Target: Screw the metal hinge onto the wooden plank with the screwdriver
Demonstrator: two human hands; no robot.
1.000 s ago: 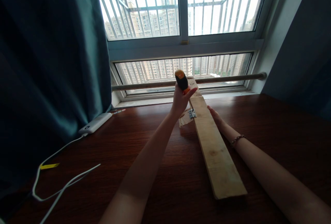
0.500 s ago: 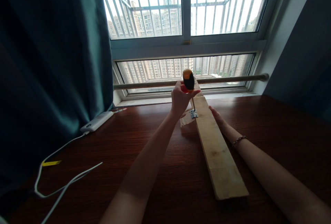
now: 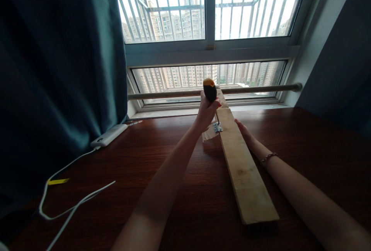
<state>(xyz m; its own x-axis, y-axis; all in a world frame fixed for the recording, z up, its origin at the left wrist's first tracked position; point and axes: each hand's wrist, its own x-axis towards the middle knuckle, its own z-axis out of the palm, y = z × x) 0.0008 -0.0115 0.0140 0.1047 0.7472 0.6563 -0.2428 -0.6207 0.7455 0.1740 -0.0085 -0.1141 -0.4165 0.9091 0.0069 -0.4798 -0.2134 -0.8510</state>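
A long pale wooden plank (image 3: 240, 162) lies on the dark wooden table (image 3: 150, 154), running away from me toward the window. A small metal hinge (image 3: 217, 127) sits on its left edge near the far end. My left hand (image 3: 206, 111) is wrapped round a screwdriver with a black and orange handle (image 3: 209, 90), held upright over the hinge. My right hand (image 3: 242, 130) rests against the plank's right side just behind the hinge; its fingers are mostly hidden by the plank. A bead bracelet is on that wrist.
A white power bank (image 3: 108, 136) lies at the left by the teal curtain (image 3: 58, 69), with white cables (image 3: 72, 204) trailing toward me and a yellow tag (image 3: 58, 181). A wooden rod (image 3: 255, 88) runs along the window sill. A scrap of cardboard (image 3: 209, 134) lies under the plank.
My left hand has shifted its grip on the screwdriver, and the handle has gone from tilted to upright over the hinge. The plank and my right hand stay in place.
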